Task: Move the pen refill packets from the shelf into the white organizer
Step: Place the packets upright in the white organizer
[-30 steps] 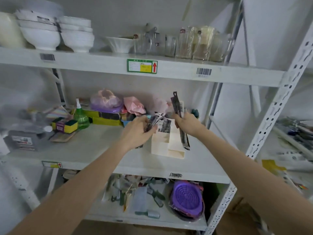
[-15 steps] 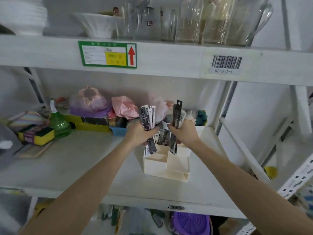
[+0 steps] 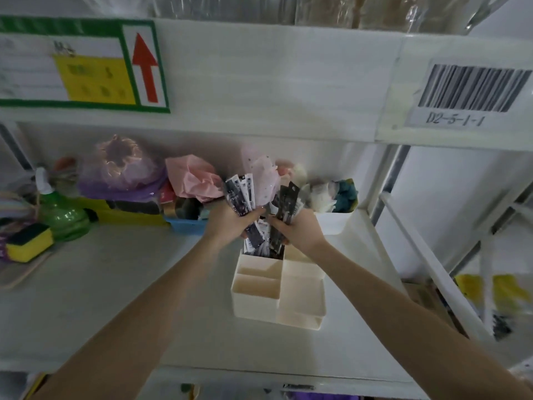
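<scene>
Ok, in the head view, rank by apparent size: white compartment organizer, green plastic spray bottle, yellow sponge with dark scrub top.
1. White compartment organizer, clearly largest.
2. Green plastic spray bottle.
3. Yellow sponge with dark scrub top.
The bottle and sponge look close in size, and the bottle stands farther back, so their order is unsure.

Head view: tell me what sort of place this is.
Probably a stockroom or warehouse. The shelf edge carries a barcode label reading D2-5-1-1 and a green-framed tag with a red arrow, and mixed goods crowd the shelf below.

Organizer (image 3: 278, 290) sits on the shelf (image 3: 115, 298); refill packets (image 3: 259, 241) stand in its back compartment, sponge (image 3: 28, 241) far left.
</scene>
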